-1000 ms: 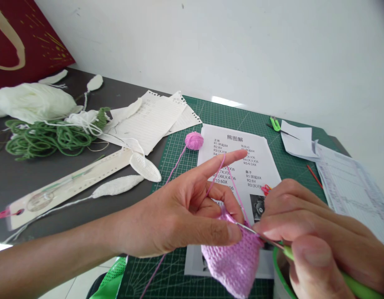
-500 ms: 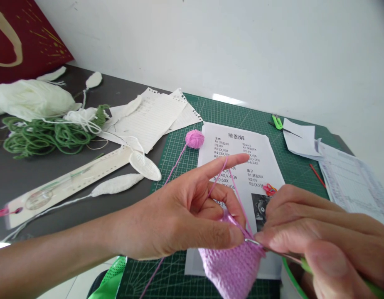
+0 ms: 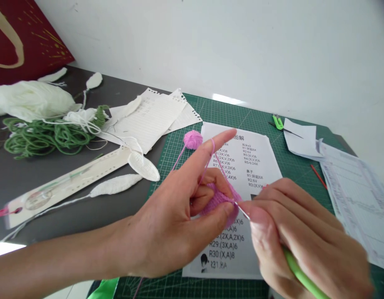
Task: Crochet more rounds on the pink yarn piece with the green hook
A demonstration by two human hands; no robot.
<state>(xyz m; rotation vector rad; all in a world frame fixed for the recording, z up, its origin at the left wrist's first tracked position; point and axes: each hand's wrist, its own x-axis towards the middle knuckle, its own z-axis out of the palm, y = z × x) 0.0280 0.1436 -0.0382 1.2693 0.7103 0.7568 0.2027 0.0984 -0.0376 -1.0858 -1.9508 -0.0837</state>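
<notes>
My left hand [image 3: 176,216] pinches a small pink crochet piece [image 3: 221,202] between thumb and fingers, its index finger stretched out with pink yarn looped over it. The yarn runs back to a small pink yarn ball [image 3: 193,139] on the green cutting mat [image 3: 210,116]. My right hand [image 3: 304,236] grips a crochet hook with a green handle [image 3: 299,274]; its metal tip meets the edge of the pink piece. Under both hands lies a printed pattern sheet [image 3: 257,162].
Green cord [image 3: 45,137], a white yarn bundle [image 3: 33,99], white crocheted leaf shapes [image 3: 144,165], a packaged tool strip [image 3: 64,185] and lined papers [image 3: 151,118] lie to the left. Green snips [image 3: 276,121], a red stick [image 3: 318,176] and printed sheets [image 3: 357,195] lie to the right.
Both hands have risen and turned; the pink piece now sits bunched in my left fingers rather than hanging below, and more of the pattern sheet's lower lines show.
</notes>
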